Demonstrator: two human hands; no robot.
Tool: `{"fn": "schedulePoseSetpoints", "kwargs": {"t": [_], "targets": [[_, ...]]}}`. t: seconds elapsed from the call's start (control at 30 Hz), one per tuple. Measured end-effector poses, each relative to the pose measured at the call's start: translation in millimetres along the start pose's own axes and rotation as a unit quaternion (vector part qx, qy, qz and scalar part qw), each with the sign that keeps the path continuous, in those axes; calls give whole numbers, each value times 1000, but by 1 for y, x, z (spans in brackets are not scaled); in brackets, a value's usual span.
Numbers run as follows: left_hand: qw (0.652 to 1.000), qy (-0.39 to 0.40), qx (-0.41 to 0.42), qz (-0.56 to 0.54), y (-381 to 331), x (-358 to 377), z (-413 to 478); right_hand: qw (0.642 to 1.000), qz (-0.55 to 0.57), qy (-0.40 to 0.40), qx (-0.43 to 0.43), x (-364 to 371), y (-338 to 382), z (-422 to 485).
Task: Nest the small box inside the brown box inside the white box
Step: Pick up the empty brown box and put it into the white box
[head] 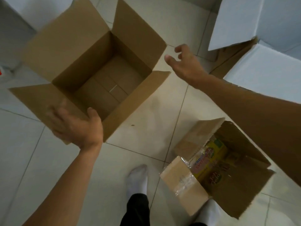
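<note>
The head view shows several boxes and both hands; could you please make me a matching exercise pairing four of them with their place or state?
Things:
1. brown box
2. small box
3. white box
4. right hand

States:
A. at the upper right, flaps open
B. empty inside, gripped at its near corner by the left hand
C. open and holding nothing, between two boxes
D. on the floor at the lower right, colourful printed packaging visible inside

Pairs: 1-B, 2-D, 3-A, 4-C
</note>
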State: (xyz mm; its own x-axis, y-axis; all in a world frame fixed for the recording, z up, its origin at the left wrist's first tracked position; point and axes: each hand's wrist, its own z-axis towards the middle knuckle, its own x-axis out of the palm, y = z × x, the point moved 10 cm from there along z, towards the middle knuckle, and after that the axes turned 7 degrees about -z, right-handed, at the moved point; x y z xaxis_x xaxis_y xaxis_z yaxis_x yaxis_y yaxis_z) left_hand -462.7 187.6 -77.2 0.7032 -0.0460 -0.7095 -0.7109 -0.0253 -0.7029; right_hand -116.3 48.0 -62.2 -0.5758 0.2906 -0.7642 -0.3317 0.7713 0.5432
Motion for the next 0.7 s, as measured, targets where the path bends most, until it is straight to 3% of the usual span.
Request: {"fn": "schedulePoseSetpoints", "kwargs": {"t": [0.07, 0.17, 0.33, 0.4, 0.5, 0.7], "targets": [[998, -26, -31, 45, 23, -14, 9, 1000, -21, 0, -6, 7, 12, 16], [992, -47, -113, 25, 64, -23, 18, 999, -44, -1, -1, 16, 22, 37], [952, -80, -262, -134, 107, -13, 12, 997, -67, 40, -18, 38, 36, 63], [944, -100, -264, -171, 108, -12, 12, 996, -76, 44, -12, 42, 34, 71], [948, -100, -245, -176, 108, -9, 14, 993, -117, -12, 4, 35, 28, 81], [979, -56, -130, -145, 74, 1, 19, 979, -201, -34, 7, 32, 16, 75]]}}
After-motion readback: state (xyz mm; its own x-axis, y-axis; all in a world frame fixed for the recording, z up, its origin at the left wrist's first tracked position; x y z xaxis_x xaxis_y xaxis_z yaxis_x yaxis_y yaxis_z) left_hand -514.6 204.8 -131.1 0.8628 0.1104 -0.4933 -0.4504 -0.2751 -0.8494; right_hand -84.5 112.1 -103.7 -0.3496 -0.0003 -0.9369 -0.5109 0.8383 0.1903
